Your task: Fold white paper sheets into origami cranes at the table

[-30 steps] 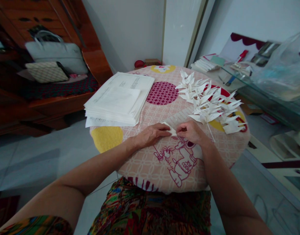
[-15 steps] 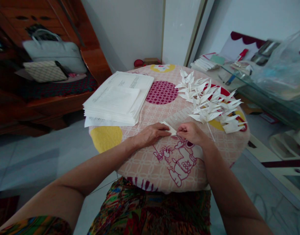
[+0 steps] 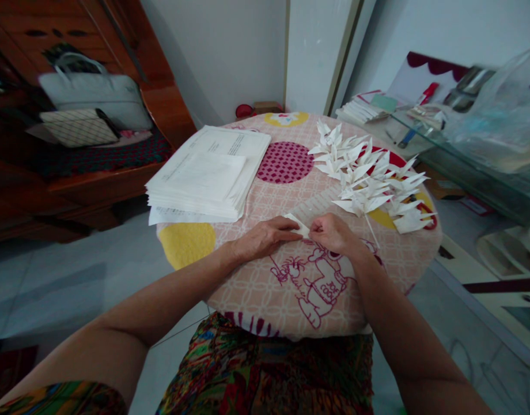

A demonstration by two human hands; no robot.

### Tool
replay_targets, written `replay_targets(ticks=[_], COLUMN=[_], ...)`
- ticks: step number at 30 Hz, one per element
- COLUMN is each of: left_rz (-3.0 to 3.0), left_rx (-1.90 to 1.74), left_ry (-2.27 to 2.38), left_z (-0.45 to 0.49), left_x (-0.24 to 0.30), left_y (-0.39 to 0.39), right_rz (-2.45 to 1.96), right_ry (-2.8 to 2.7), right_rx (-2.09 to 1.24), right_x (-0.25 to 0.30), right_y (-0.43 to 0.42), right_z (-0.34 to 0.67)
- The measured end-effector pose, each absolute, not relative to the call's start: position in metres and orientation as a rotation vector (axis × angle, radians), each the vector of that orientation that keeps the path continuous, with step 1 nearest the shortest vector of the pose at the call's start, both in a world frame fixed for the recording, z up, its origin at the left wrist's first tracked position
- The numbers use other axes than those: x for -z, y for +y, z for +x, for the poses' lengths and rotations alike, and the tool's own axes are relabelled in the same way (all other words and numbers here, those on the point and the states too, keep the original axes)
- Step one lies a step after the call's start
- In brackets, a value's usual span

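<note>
A small folded piece of white paper (image 3: 298, 225) lies on the cloth-covered round table (image 3: 256, 288), between my two hands. My left hand (image 3: 271, 235) presses on its left side, fingers together along the lower edge. At its right corner my right hand (image 3: 332, 232) pinches the paper between thumb and fingertips. Part of the paper is hidden under the fingers. Just behind it lies a clear ruler (image 3: 319, 202). Several white folded-paper cranes (image 3: 368, 178) sit in a cluster at the right of the table.
A stack of white paper sheets (image 3: 204, 173), some printed, lies at the table's left. To the right stands a glass-topped stand (image 3: 472, 178) bearing a plastic bag (image 3: 502, 121) and papers. A wooden bench (image 3: 170, 109) with a grey handbag (image 3: 96, 92) is at the left.
My right hand has shifted slightly left and up along the paper's right corner. The left hand stays nearly in place on the paper.
</note>
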State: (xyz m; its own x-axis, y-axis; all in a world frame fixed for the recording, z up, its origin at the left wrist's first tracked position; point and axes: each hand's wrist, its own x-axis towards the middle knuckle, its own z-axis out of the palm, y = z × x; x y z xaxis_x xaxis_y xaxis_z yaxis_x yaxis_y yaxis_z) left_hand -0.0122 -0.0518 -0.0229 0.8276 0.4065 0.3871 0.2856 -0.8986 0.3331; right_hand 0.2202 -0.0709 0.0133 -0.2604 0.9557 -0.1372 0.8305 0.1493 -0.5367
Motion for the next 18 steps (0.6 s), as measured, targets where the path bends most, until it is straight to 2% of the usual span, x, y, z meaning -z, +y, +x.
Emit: replay_targets(ticks=[18], left_rz=[2.976], left_rx=[-0.394], left_ry=[0.603], left_z=[-0.006], left_x=[0.014], left_y=[-0.056], right_rz=[-1.832], right_ry=[-2.108], right_rx=[-0.832], right_x=[-0.017], right_y=[-0.068], right_z=[0.22])
